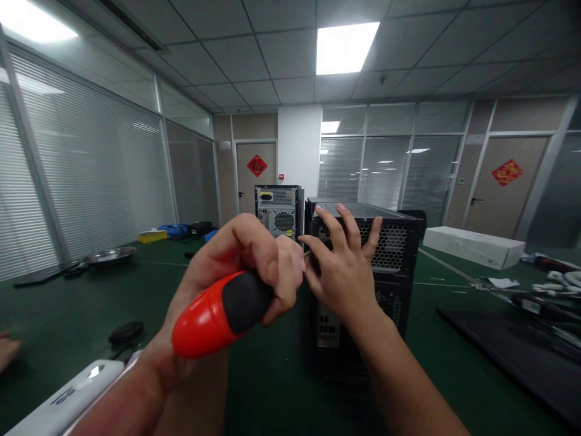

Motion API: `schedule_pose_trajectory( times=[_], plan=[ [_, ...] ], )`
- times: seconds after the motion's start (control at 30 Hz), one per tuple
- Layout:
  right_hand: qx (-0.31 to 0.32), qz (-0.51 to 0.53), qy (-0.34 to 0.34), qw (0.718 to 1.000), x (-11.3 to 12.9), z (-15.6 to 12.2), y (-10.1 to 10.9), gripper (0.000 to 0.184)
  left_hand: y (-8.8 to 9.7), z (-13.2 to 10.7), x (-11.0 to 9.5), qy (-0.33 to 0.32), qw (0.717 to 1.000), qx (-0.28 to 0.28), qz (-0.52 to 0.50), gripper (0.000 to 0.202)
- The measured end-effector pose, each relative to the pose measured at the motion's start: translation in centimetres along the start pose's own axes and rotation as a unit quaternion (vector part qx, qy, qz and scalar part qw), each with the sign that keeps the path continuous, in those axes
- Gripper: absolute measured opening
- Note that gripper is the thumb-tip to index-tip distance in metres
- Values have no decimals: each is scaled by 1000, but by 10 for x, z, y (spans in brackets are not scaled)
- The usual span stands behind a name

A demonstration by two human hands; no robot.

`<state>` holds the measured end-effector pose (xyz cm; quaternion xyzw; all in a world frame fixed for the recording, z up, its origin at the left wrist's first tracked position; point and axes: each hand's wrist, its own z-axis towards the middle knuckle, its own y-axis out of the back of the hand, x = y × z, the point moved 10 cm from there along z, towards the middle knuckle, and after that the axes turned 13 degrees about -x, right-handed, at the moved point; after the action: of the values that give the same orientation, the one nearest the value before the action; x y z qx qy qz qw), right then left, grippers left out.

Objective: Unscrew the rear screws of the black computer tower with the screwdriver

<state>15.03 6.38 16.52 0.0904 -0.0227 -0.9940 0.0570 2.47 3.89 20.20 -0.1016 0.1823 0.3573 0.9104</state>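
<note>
My left hand [272,266] is wrapped round a screwdriver with a red and black handle [204,321]. The handle's butt points back toward me, and a short bit of thin shaft shows by my right thumb; its tip is hidden. My right hand [347,269] rests with spread fingers on the upper rear of a black computer case [390,245]. Its thumb and forefinger lie beside the shaft, and its other fingertips reach the case's top edge. Honeycomb vents and a port panel [327,327] show on the case's near side.
A second computer case [281,212] stands behind. To the right are a white box [474,245], a black mat [508,357] and cables. A metal dish [111,255], a yellow tray [153,236] and a white object [68,396] lie left. Another person's hand [8,350] shows at the left edge.
</note>
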Motion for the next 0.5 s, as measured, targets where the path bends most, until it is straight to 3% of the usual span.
schedule_pose_trajectory(
  times=[0.13, 0.23, 0.37, 0.43, 0.5],
  plan=[
    [-2, 5, 0, 1000, 0, 0, 0, 34, 1, 3, 1, 15, 1000, 27, 1, 28],
    [-6, 6, -1, 1000, 0, 0, 1, 34, 1, 4, -8, -20, 999, 29, 40, 41],
    [-1, 3, -3, 1000, 0, 0, 0, 34, 7, 6, -16, -38, 996, -45, 65, 67],
    [2, 0, -3, 1000, 0, 0, 0, 33, 10, 7, -14, -25, 996, -73, 53, 69],
    [2, -2, -3, 1000, 0, 0, -1, 33, 7, 8, -9, -8, 998, -58, 30, 64]
  ],
)
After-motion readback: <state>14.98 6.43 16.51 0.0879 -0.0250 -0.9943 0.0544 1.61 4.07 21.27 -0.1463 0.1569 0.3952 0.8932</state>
